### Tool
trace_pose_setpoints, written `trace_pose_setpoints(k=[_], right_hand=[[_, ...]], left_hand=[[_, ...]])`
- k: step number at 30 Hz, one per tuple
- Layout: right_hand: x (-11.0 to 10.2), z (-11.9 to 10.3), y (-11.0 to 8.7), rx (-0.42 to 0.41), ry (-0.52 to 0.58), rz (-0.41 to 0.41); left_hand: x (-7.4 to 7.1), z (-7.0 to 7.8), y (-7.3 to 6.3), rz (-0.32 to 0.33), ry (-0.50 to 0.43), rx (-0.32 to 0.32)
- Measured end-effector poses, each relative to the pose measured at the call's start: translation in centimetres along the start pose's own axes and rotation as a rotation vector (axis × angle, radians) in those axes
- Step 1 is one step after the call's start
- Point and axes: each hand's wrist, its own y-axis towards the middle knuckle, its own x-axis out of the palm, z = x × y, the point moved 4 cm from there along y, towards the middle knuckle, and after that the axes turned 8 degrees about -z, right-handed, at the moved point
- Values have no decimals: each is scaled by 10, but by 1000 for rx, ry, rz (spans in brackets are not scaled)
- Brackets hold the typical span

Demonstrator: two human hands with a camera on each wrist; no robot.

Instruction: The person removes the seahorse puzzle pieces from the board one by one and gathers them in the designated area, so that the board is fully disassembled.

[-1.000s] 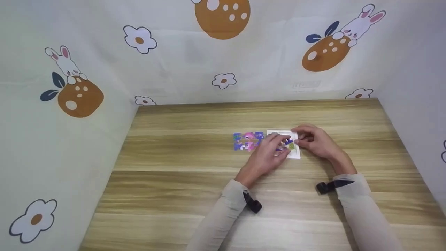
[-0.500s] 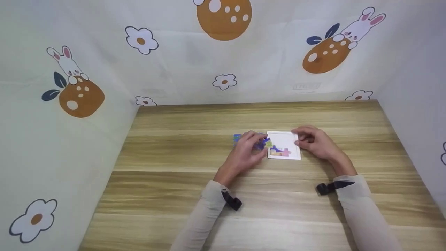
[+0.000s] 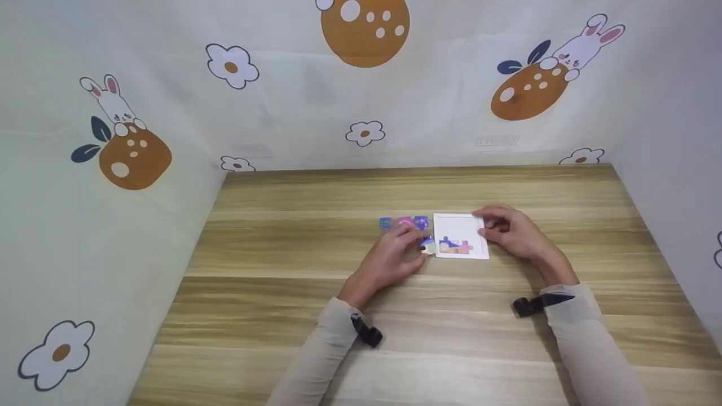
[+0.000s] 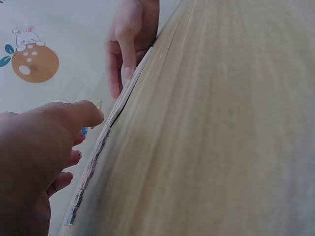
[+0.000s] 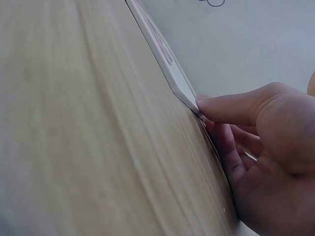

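My left hand (image 3: 386,259) pinches a puzzle piece (image 3: 430,247) with blue and yellowish print, just left of a white puzzle tray (image 3: 459,223). Seen from the left wrist, the thumb covers most of that piece, which is raised off the table. At the tray's right edge, my right hand (image 3: 516,232) grips the rim between thumb and fingers; the right wrist view has the thumb (image 5: 229,105) on top of the rim. A few joined pieces (image 3: 456,247) in blue, pink and yellow lie in the tray's lower left.
Left of the tray, a row of loose blue and pink puzzle pieces (image 3: 404,221) lies flat, partly covered by the left hand. The wood-grain table (image 3: 271,237) meets a printed cloth backdrop (image 3: 293,101) behind.
My left hand has drawn back left from over the tray with a puzzle piece, then lowered slightly beside the tray. The right hand keeps its hold on the rim.
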Motion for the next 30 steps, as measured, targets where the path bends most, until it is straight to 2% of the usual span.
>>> trace_pose_setpoints(k=[7, 15, 25, 30], right_hand=[[0, 0, 0, 1, -10, -7], [0, 1, 0, 26, -9, -10], [0, 0, -1, -13, 13, 4], [0, 0, -1, -14, 16, 8]], left_hand=[[2, -1, -1, -55, 34, -7], [4, -4, -1, -125, 7, -25], [6, -8, -3, -160, -38, -49], [6, -7, -3, -154, -40, -43]])
